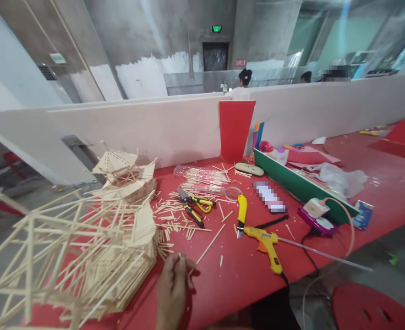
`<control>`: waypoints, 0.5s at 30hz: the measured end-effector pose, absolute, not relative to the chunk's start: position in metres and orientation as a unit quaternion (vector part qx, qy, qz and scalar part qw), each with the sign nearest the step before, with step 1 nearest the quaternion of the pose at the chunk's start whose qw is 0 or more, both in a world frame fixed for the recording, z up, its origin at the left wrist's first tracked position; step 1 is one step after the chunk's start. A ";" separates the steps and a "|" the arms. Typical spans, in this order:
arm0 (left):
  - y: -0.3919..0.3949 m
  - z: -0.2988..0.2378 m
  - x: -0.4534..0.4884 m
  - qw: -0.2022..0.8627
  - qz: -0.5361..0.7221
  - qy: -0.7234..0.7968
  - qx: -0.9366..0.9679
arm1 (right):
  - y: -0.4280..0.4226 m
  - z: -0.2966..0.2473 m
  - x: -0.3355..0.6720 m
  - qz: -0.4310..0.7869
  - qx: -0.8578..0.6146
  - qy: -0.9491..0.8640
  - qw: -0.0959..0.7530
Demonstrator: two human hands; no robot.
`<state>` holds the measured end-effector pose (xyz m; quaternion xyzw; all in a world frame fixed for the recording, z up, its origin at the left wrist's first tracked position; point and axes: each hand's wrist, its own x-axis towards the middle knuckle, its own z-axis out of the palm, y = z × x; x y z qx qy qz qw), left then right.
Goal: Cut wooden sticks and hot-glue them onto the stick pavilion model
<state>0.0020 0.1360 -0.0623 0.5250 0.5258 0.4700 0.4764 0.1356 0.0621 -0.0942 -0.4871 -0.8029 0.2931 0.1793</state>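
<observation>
My left hand (pixel 175 284) is low in the middle of the view, over the red table's near part. Its fingers are closed in a pinch, with the pale tip of a thin wooden stick (pixel 179 255) showing at the fingertips. A longer thin stick (pixel 211 243) slants away from just beside the fingers; whether they touch it I cannot tell. Left of the hand stands a large model building (pixel 120 270) made of wooden sticks, with tiered roofs and an open lattice frame. Many loose sticks (pixel 170 213) lie beyond the hand. My right hand is out of view.
Pliers (pixel 192 208), yellow-handled scissors (pixel 204 204), a yellow utility knife (pixel 242 211) and a yellow glue gun (pixel 266 243) with a long glue stick lie on the red table (pixel 223 293). Bagged sticks (pixel 205 178), a green board (pixel 298 185) and a power strip (pixel 315 220) are farther off.
</observation>
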 end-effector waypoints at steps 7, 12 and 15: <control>0.158 -0.086 0.003 0.386 0.490 0.524 0.580 | 0.156 -0.083 0.132 0.141 -0.608 -0.612 0.486; 0.156 -0.103 0.005 0.343 0.508 0.549 0.568 | 0.174 -0.103 0.117 0.118 -0.586 -0.634 0.491; 0.158 -0.107 0.005 0.334 0.510 0.551 0.570 | 0.168 -0.109 0.115 0.099 -0.569 -0.662 0.477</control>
